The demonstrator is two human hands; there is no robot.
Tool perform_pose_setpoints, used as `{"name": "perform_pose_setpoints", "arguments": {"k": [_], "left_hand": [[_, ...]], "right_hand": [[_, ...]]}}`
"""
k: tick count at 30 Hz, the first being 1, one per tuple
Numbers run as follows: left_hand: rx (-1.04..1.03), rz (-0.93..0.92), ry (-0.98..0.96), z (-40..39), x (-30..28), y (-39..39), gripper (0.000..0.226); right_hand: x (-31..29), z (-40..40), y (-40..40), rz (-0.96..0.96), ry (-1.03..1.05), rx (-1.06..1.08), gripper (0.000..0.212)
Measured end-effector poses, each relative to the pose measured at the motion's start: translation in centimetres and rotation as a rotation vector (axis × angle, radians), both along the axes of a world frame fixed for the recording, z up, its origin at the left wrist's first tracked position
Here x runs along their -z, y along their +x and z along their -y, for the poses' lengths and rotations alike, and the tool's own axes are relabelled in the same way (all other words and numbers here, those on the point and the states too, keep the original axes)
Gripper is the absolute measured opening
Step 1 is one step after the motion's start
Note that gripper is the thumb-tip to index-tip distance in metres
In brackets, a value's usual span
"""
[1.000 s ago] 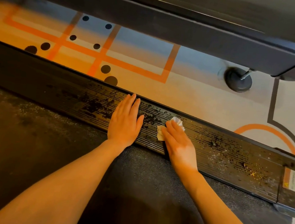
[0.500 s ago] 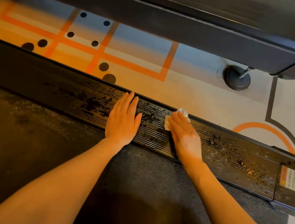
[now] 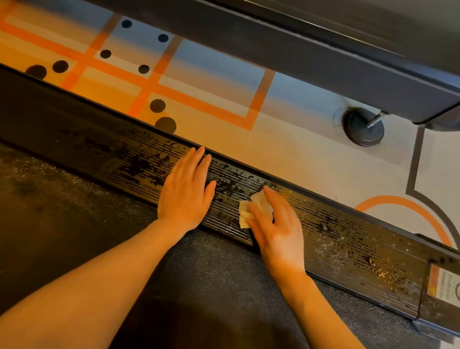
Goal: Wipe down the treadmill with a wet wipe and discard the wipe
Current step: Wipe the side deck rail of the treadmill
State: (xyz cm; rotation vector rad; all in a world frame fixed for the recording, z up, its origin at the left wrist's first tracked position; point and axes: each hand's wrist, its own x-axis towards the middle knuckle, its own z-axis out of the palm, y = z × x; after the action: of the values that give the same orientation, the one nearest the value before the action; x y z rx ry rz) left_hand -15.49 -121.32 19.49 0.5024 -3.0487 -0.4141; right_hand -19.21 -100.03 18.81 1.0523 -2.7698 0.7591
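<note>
- Our right hand (image 3: pixel 279 231) presses the wipe (image 3: pixel 253 208) flat on the rail (image 3: pixel 344 244) of the treadmill (image 3: pixel 45 225). The fingers are straight on top of the wipe, not curled round it.
- Our left hand (image 3: pixel 185 189) lies flat on the rail just beside it, fingers straight, holding nothing. It is there to prop us up.
- A moment ago the wipe was a little more to the right. Now it has come back toward the left hand. More of it sticks out past the fingers.
- So we think we are rubbing back and forth on one spot.
- The rail has dark wet smears near the hands. To the right it has pale dust and crumbs.
- The job is not done. The dusty part near the sticker (image 3: pixel 453 291) needs wiping, and then the wipe must go in a bin. We see no bin here.
- The floor (image 3: pixel 297 153) past the rail has orange lines.
</note>
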Motion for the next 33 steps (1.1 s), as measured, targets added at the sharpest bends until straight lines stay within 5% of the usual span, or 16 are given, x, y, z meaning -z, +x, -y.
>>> {"name": "perform_pose_setpoints", "arguments": {"k": [11,16,26,33], "left_hand": [[0.006,-0.019,0.005,0.0,0.2,0.0,0.054],[-0.006,-0.005,-0.011,0.0,0.1,-0.1,0.055],[-0.003,-0.011,-0.015,0.0,0.2,0.0,0.054],[-0.003,0.007,-0.018,-0.1,0.0,0.0,0.055]], "right_hand": [[0.7,0.9,1.8,-0.112,-0.040,0.019,0.034],[2.3,-0.3,4.5,-0.174,0.057,-0.146,0.051],[2.3,1.5,3.0,-0.019,0.016,-0.260,0.060],[1.5,-4.4,3.0,0.023,0.039,-0.192,0.065]]}}
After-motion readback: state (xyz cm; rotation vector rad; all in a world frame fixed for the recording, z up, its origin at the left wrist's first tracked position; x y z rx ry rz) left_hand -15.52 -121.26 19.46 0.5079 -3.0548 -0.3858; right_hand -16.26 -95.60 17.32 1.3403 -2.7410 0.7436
